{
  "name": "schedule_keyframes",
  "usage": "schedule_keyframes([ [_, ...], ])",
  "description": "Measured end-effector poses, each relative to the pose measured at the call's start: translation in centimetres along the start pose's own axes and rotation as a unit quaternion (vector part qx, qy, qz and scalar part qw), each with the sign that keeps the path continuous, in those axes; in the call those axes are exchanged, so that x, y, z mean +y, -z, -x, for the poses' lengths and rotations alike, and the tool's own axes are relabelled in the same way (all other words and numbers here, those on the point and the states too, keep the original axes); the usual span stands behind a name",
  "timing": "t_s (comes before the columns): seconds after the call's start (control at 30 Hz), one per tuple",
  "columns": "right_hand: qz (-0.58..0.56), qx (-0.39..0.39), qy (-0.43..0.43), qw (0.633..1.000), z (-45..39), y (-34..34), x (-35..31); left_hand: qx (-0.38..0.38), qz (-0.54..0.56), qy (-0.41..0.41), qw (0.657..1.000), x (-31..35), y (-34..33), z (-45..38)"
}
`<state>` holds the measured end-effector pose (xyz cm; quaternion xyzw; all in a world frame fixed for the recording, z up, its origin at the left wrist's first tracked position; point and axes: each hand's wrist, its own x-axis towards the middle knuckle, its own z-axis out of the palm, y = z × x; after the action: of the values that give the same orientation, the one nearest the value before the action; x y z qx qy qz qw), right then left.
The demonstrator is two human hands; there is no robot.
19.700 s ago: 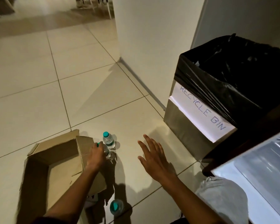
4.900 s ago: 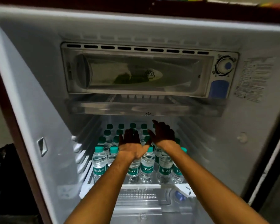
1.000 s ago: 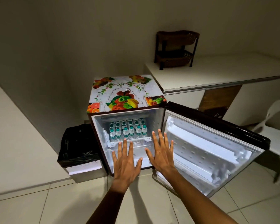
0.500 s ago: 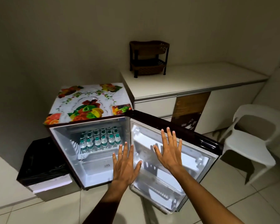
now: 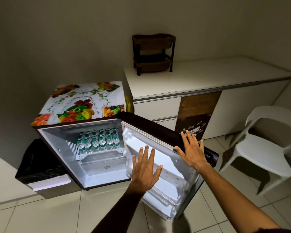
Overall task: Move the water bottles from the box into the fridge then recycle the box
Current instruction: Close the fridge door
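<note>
Since half a second earlier, the right hand (image 5: 192,153) had travelled outward to the top edge of the fridge door (image 5: 160,132), where before it had hovered in front of the door's inner shelves; the view had also swung a little, bringing the fridge (image 5: 62,145) nearer the middle. Nearest the camera, both bare forearms reached forward over the pale tiled floor (image 5: 40,214). The left hand (image 5: 145,173) was spread flat with straight fingers, held in front of the lower inside of the open door and grasping nothing; whether it touched the door could not be told. The right hand, likewise flat and unclenched, lay with its palm at the door's dark upper rim near the outer corner. Beyond them, the fridge stood open with the water bottles (image 5: 98,140), green-capped, packed in rows on its upper shelf. The box was out of view. Left of the fridge sat a bin lined with a black bag (image 5: 37,163), a white sheet on its front. A fruit-patterned cover (image 5: 81,101) lay on the fridge top. To the right stood a white chair (image 5: 262,147), and farther back a white counter (image 5: 208,74) carrying a dark two-tier basket rack (image 5: 153,52) against the wall.
</note>
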<state>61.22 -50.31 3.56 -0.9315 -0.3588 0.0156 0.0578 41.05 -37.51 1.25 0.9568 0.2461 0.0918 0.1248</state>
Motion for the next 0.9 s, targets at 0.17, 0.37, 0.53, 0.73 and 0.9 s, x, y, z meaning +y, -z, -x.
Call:
schedule_keyframes([
  [0.17, 0.006, -0.010, -0.011, 1.000, -0.3, -0.4, 0.2, -0.001, 0.030, 0.003, 1.000, -0.1, -0.2, 0.9],
  [0.37, -0.004, 0.035, -0.017, 0.999, -0.5, 0.0, -1.1, 0.012, 0.048, 0.010, 0.999, -1.2, -0.7, 3.1],
  [0.53, -0.058, 0.037, 0.017, 0.998, -0.6, 0.7, -1.4, 0.022, 0.055, 0.022, 0.998, -1.9, -0.7, 4.5],
  [0.73, -0.123, 0.016, 0.081, 0.989, 0.7, 0.3, -3.5, 0.020, 0.049, 0.046, 0.998, -2.3, 0.3, 4.9],
  [0.9, -0.196, -0.002, 0.173, 0.965, 2.5, -0.7, -6.6, 0.032, 0.042, 0.071, 0.996, -3.0, 1.5, 5.1],
])
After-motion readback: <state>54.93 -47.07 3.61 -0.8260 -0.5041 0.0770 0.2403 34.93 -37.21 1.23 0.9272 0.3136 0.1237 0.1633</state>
